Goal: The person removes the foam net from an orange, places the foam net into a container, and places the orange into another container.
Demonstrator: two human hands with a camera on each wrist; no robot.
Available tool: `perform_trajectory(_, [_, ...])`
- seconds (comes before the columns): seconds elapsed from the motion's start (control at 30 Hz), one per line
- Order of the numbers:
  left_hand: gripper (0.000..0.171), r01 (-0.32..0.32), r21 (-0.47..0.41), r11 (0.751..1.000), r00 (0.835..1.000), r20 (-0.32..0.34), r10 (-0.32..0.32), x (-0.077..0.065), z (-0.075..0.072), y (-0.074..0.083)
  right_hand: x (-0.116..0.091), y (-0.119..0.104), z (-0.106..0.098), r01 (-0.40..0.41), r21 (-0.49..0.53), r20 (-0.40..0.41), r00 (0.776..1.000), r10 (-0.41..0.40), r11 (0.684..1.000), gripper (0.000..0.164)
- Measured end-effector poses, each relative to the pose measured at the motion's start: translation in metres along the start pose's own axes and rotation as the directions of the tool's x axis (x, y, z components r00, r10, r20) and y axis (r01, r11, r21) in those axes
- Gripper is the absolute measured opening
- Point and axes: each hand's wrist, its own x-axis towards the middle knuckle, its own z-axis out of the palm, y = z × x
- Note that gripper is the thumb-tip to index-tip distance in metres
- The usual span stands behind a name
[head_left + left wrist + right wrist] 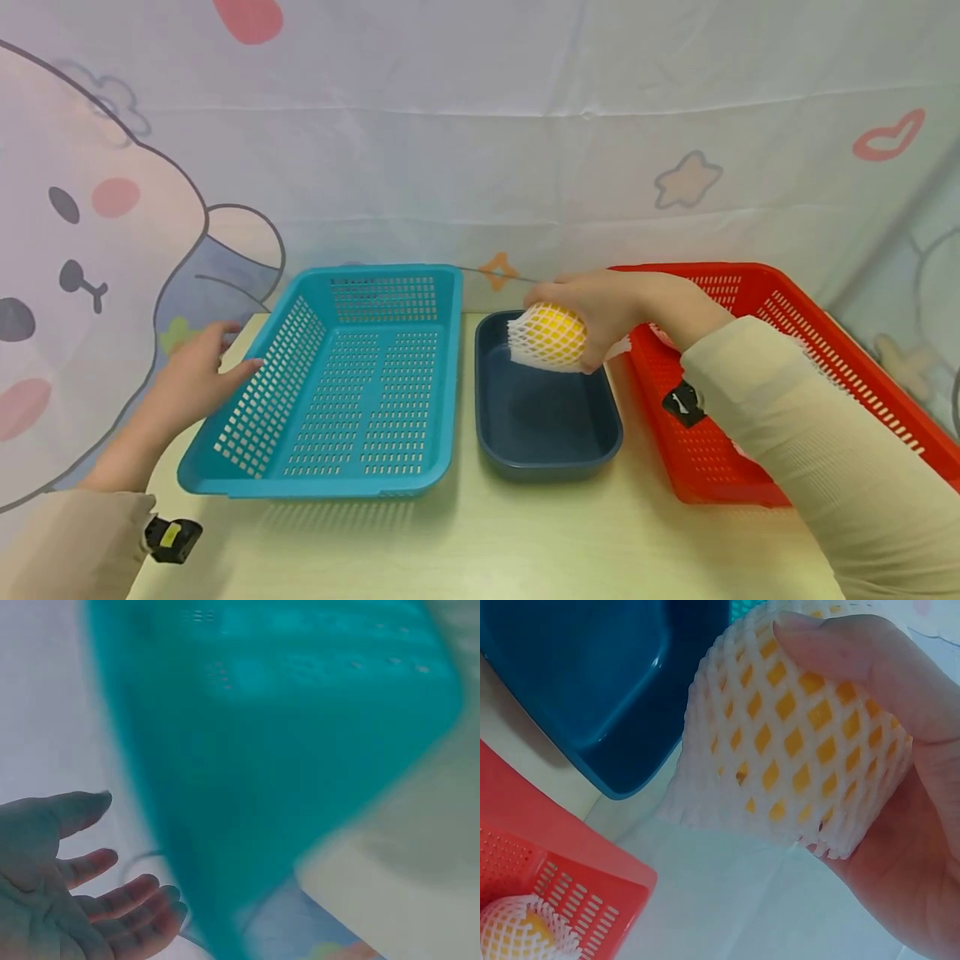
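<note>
A yellow fruit in a white foam net sleeve [552, 333] is gripped by my right hand [600, 312] above the far end of the dark blue tub [540, 417]. In the right wrist view, the thumb lies along one side of the sleeved fruit [795, 742], and the net hides much of its skin. My left hand [197, 375] holds nothing. It is beside the left wall of the teal basket [337, 487], thumb near the rim. The left wrist view shows its fingers [127, 900] relaxed and slightly bent.
A red basket [731, 492] stands to the right, partly behind my right forearm. It holds another yellow fruit in a net sleeve [525, 934]. All three containers stand on a pale table [465, 542], with a printed cloth [465, 150] hanging behind.
</note>
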Motion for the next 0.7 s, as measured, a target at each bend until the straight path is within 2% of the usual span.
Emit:
perform_trajectory(0.13, [0.058,-0.003,0.011,1.0,1.0,-0.015,0.003,0.01,-0.006,0.023,0.0,0.001,-0.001,0.003,0.005,0.002,1.0,-0.003,1.0,0.079])
perform_trajectory(0.3, [0.055,-0.06,-0.031,0.998,0.998,-0.026,0.059,0.015,-0.009,0.054,0.0,0.001,-0.001,0.015,0.019,0.0,1.0,-0.015,1.0,0.077])
perform_trajectory(0.47, [0.055,-0.089,-0.066,0.994,0.996,-0.028,0.087,0.02,-0.008,0.075,0.002,0.001,-0.001,0.028,0.018,0.002,1.0,-0.028,0.999,0.076])
perform_trajectory(0.57, [0.054,-0.088,-0.105,0.991,0.996,-0.014,0.087,0.024,-0.005,0.086,0.002,0.0,-0.002,0.026,0.025,0.005,1.0,-0.026,0.999,0.076])
perform_trajectory(0.7, [0.048,-0.082,-0.206,0.975,0.995,0.037,0.091,0.03,0.005,0.1,0.001,0.001,-0.003,0.013,0.033,0.013,1.0,-0.013,0.999,0.077])
